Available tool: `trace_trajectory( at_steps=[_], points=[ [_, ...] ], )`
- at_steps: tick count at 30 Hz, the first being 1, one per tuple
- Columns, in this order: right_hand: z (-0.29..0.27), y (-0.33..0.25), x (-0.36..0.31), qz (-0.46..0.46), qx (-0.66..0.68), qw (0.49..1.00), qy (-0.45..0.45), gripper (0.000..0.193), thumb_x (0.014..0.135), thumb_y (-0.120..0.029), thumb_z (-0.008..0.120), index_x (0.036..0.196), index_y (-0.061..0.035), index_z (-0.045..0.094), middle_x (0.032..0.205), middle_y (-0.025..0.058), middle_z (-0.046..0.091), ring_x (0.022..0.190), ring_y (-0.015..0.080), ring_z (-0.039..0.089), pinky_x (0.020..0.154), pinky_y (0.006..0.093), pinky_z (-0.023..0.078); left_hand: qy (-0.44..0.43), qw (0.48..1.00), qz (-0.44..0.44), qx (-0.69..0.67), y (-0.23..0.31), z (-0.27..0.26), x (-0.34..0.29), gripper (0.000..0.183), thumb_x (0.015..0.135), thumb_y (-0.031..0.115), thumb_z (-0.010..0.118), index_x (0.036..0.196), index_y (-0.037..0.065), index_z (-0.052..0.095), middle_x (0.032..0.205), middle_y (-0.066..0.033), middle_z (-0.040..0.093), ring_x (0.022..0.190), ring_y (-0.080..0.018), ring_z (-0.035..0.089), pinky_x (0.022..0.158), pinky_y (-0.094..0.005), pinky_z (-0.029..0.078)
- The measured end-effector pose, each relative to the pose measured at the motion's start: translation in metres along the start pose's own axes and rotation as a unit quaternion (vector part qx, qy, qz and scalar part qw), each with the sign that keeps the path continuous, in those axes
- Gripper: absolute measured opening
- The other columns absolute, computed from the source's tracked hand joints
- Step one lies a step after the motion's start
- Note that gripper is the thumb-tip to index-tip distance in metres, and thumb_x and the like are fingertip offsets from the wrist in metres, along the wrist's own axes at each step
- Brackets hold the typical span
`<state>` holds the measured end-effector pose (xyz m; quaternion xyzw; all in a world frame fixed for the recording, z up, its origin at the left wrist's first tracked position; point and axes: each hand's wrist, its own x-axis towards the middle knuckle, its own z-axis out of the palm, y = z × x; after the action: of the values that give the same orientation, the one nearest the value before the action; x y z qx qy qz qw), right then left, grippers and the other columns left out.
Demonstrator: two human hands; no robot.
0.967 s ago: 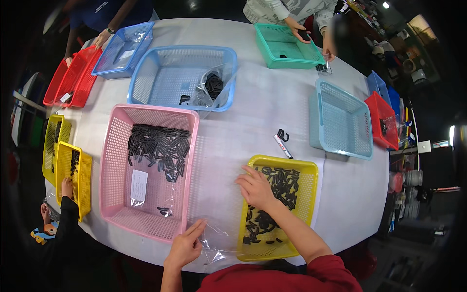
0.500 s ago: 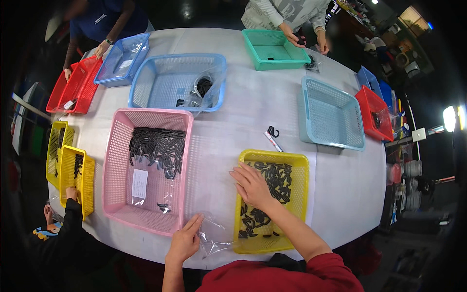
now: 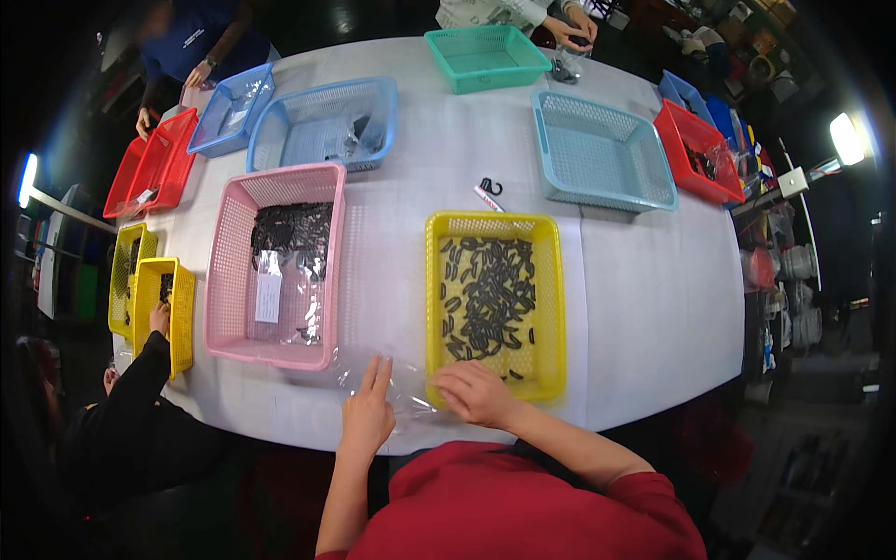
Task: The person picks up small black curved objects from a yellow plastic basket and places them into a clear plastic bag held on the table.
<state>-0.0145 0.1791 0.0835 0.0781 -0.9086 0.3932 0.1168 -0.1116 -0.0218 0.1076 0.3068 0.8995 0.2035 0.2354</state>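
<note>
Between the pink basket (image 3: 218,289) and the yellow basket (image 3: 551,313) of black curved pieces (image 3: 499,289), the clear plastic bag (image 3: 408,383) could slip, I think, if pressed unevenly. My left hand (image 3: 369,415) stretches 2 fingers at it, others folded; my right hand (image 3: 476,390) is half curled beside its edge. Whether either grips, I cannot tell.

White table (image 3: 658,322), yellow basket (image 3: 551,313), pink basket (image 3: 227,285), clear bag (image 3: 405,385)

whether the right hand (image 3: 474,392) pinches the clear bag (image 3: 409,397) cannot be told; it hides part of the yellow basket (image 3: 553,308). print on the white label (image 3: 268,297) is too small to read. the upper edge cuts off a co-worker (image 3: 490,13).
</note>
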Motion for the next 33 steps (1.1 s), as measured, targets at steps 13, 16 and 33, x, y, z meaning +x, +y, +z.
trace_trajectory(
  at_steps=[13, 16, 33],
  points=[
    [0.002, 0.003, -0.056, 0.107, -0.081, 0.990, 0.039, 0.026, 0.086, -0.023, 0.058, 0.108, -0.0078, 0.060, 0.103, 0.0102, 0.062, 0.097, 0.0289, 0.059, 0.084, 0.0406, 0.044, 0.103, 0.990, -0.069, 0.064, 0.009, 0.019, -0.049, 0.074, 0.070, -0.008, 0.049, 0.141, 0.003, 0.033, 0.141, -0.0213, 0.041, 0.089, -0.0420, 0.062, 0.071, -0.0463, 0.051],
    [0.005, 0.022, -0.095, 0.215, -0.122, 0.967, -0.052, 0.031, 0.090, -0.030, 0.055, 0.110, -0.0071, 0.060, 0.104, 0.0127, 0.062, 0.098, 0.0319, 0.059, 0.086, 0.0424, 0.044, 0.099, 0.989, -0.091, 0.069, 0.010, 0.026, -0.055, 0.074, 0.070, -0.008, 0.049, 0.141, 0.004, 0.033, 0.140, -0.0227, 0.041, 0.091, -0.0426, 0.061, 0.072, -0.0465, 0.051],
    [0.031, 0.139, 0.032, 0.179, -0.141, 0.973, -0.046, 0.015, 0.081, -0.019, 0.066, 0.093, -0.0103, 0.066, 0.094, 0.0058, 0.061, 0.094, 0.0267, 0.060, 0.075, 0.0390, 0.050, 0.137, 0.985, -0.095, 0.036, 0.011, 0.041, -0.046, 0.073, 0.072, -0.009, 0.049, 0.141, 0.006, 0.034, 0.141, -0.0183, 0.041, 0.096, -0.0383, 0.061, 0.074, -0.0441, 0.051]
  ],
)
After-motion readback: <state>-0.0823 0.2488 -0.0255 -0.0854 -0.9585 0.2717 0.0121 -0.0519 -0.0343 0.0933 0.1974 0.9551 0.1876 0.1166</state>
